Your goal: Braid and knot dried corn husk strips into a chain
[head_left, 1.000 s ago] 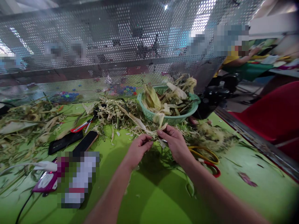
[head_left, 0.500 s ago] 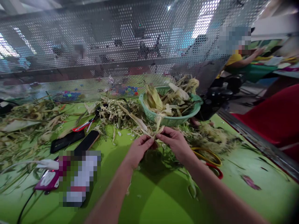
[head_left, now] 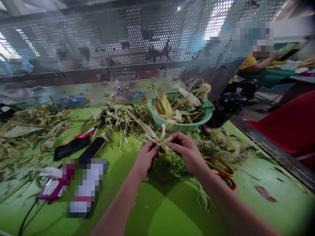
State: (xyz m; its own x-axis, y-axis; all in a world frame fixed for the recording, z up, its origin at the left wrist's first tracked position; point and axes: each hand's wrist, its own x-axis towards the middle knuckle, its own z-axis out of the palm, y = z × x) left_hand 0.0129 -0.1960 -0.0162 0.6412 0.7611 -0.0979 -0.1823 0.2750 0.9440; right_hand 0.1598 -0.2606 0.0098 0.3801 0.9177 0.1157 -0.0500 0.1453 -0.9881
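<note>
Pale strips of corn husk stretch between my two hands above the green table. My left hand pinches one side of the husk with thumb and forefinger. From the other side, my right hand grips a strip end between its fingertips. One short strip sticks up from the middle. Just beyond my hands stands a light green plastic basket heaped with dried husks. Under my hands lie dark green scraps, partly hidden by them.
Cut husk pieces pile left of the basket, near a red-handled cutter. Phones and a magenta power strip lie left. Yellow and red scissor handles sit beside my right forearm. A perforated metal panel stands behind. A person in yellow works at right.
My right hand has drawn slightly right, apart from my left, and a husk strip now spans the gap. The upright strip has tilted and sits a little lower.
</note>
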